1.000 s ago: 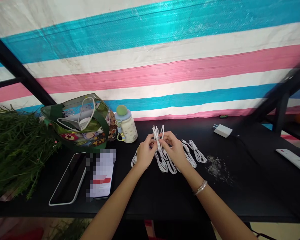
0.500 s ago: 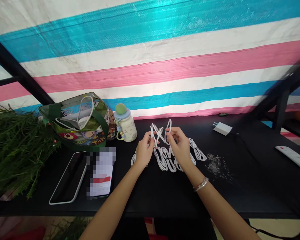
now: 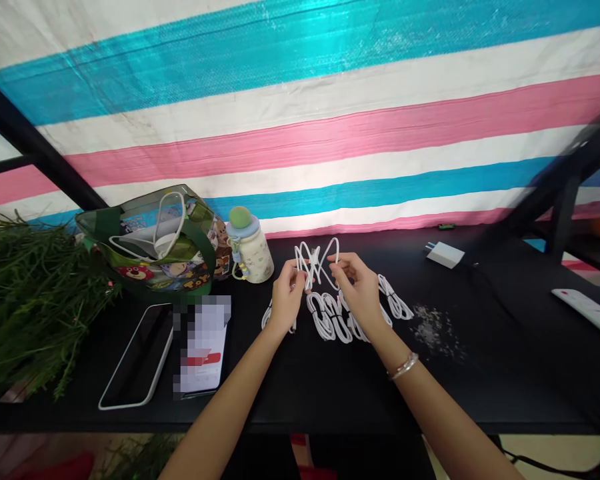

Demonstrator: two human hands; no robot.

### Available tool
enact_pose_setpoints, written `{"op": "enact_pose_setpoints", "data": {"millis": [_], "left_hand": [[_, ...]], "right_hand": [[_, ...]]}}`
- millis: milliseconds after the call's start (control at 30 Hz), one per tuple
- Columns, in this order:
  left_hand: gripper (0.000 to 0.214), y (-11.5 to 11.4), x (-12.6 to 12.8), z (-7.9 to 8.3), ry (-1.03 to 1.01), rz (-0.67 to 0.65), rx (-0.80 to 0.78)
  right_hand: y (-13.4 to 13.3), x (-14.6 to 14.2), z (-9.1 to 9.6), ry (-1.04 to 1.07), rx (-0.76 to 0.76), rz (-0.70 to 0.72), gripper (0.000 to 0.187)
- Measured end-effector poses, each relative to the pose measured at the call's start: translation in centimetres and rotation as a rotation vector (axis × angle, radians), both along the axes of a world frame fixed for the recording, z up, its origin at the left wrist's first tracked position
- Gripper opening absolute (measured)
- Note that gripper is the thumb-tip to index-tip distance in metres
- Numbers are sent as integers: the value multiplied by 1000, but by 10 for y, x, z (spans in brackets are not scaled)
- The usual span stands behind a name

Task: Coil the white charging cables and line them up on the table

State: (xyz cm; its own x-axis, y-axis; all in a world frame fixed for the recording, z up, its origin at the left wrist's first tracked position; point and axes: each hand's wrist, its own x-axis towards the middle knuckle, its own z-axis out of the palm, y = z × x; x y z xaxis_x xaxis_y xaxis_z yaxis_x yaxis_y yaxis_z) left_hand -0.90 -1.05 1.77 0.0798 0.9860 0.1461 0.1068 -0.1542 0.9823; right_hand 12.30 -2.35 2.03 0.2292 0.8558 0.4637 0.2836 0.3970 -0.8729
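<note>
Here we are at a long black table (image 3: 300, 393) under a pink, blue and white striped tarp (image 3: 300, 133), and dead centre sits a row of coiled white charging cables (image 3: 330, 321)! The left hand (image 3: 286, 300) and right hand (image 3: 360, 292) are up just above that row, both pinching a looped white cable (image 3: 316, 261) between fingertips and thumbs, lifted off the tabletop.

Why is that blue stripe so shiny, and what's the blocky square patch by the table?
In the head view, light glares off the woven blue stripe of the striped tarpaulin; a blocky pixelated patch hides part of a bright phone screen; the black metal bar at right looks blurred.
</note>
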Motion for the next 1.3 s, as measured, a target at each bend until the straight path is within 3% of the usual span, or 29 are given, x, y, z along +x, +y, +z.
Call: {"op": "enact_pose_setpoints", "data": {"millis": [267,600,833,1033,1300], "left_hand": [[11,0,-1,3,-80,74,-35],[11,2,0,3,-241,138,-168],[19,2,-2,1,-226,81,-143],[18,3,-2,-3,-199,16,-127],[18,4,0,-4,-188,-61,-106]], "right_hand": [[0,3,-4,-42,-153,-47,25],[5,0,-9,112,-135,170,34],[7,0,-13,120,-147,252,39],[6,-1,-14,103,-92,263,32],[8,-1,-16,139,-93,180,34]]}}
